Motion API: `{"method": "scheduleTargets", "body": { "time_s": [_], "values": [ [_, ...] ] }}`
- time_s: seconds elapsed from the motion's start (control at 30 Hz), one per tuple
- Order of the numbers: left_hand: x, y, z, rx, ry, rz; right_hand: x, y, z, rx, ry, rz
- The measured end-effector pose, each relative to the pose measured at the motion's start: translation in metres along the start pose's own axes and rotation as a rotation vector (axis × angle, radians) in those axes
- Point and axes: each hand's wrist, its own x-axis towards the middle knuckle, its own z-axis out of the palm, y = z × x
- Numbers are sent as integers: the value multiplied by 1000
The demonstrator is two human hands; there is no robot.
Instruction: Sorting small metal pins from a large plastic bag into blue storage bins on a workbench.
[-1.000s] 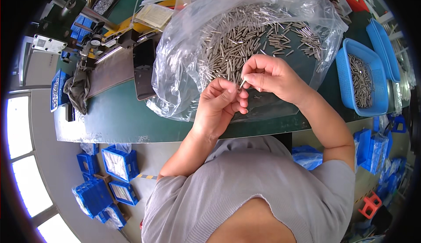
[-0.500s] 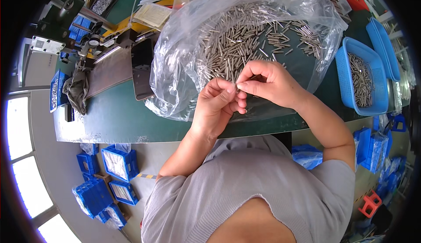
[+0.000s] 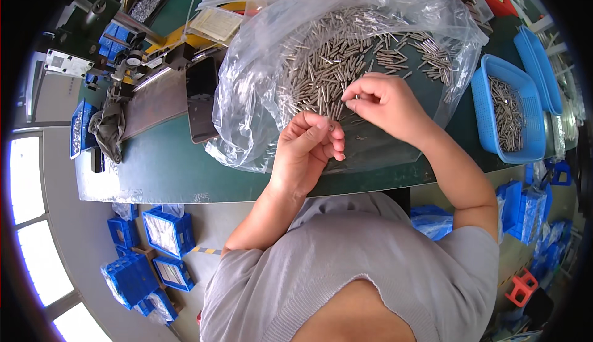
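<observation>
A heap of small metal pins (image 3: 333, 64) lies on and in a clear plastic bag (image 3: 244, 101) spread over the green table. In front of the heap, my left hand (image 3: 306, 150) is closed, thumb pressed to the index finger and the other fingers curled. Whatever is in that pinch is too small to name. My right hand (image 3: 389, 104) is just to its right and a little farther out, over the near edge of the heap. Its thumb and index finger are pinched together, and what they hold, if anything, does not show. The two hands are apart.
A blue basket (image 3: 488, 119) with more metal pins stands at the right of the green table (image 3: 160, 163). A dark flat tablet-like panel (image 3: 201, 98) lies left of the bag. A bench fixture with a dial gauge (image 3: 133, 61) occupies the far left. Blue crates (image 3: 167, 231) sit on the floor.
My right hand has drawn away from the left hand, moving right and outward toward the heap. The left hand has stayed almost in place, still pinched.
</observation>
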Motion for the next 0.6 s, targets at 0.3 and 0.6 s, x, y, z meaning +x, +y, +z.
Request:
{"method": "scheduleTargets", "body": {
  "time_s": [0.3,0.6],
  "values": [
    [0,0,0,-10,-5,-8,-1,0,1,-458,-100,-216],
    [0,0,1,20,5,-3,-3,-11,-6,-365,-57,-217]
  ]
}}
